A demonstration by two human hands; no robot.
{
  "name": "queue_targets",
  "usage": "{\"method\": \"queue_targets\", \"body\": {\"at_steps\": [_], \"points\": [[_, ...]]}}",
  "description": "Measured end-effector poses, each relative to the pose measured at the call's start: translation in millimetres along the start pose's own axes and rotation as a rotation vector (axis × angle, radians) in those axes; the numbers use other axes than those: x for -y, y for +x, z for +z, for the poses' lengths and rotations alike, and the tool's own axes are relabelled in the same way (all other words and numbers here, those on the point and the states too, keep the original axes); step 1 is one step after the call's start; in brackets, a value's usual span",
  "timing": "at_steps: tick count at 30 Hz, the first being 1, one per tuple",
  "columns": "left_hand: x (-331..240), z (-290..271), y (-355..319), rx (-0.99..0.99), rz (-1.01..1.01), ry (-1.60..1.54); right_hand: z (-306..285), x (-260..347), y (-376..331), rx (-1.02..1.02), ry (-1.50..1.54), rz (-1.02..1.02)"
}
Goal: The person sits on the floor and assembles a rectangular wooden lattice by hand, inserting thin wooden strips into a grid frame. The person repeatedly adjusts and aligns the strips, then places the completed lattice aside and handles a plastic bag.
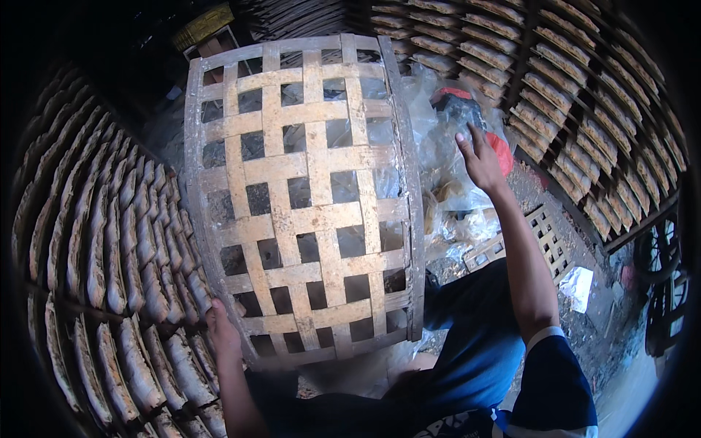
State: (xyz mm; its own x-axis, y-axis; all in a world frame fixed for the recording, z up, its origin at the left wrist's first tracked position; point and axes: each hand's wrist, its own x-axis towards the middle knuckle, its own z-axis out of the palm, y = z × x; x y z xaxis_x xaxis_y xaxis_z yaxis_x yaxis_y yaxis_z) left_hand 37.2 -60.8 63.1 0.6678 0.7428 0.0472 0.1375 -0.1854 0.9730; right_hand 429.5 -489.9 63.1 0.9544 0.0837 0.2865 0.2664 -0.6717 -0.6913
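Note:
A large woven bamboo lattice tray (314, 204) with wooden side rails stands in front of me, taking up the middle of the view. At its lower left rail, my left hand (225, 337) holds the edge, its fingers partly hidden by the frame. Off to the right of the tray, my right hand (482, 162) is in the air with fingers stretched out and nothing in them. Beneath and beyond that hand lies a heap of clear plastic sheeting (449, 190) with a red bag or wrapper (499, 152) in it.
Stacked rows of pale-filled trays line the left rack (109, 241) and the right rack (555, 73). A smaller lattice piece (546, 237) and a shiny silvery sheet (577, 287) lie on the floor to the right. At the far left back sits a yellowish box (204, 26).

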Motion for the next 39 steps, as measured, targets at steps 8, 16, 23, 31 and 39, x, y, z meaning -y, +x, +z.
{"method": "queue_targets", "body": {"at_steps": [8,16,23,31,39], "points": [[3,18,4,0.012,0.041,-0.020,5,107,-69,0.563,0.929,-0.054],[5,22,-5,-0.062,0.065,0.025,12,111,-61,0.534,0.877,-0.120],[18,21,-6,-0.055,0.150,-0.028,20,114,-66,0.320,0.835,-0.166],[17,19,-13,-0.033,0.141,0.025,31,123,-67,-0.011,0.567,-0.240],[5,25,-18,0.010,0.298,0.045,26,133,-69,-0.100,0.339,-0.160]]}}
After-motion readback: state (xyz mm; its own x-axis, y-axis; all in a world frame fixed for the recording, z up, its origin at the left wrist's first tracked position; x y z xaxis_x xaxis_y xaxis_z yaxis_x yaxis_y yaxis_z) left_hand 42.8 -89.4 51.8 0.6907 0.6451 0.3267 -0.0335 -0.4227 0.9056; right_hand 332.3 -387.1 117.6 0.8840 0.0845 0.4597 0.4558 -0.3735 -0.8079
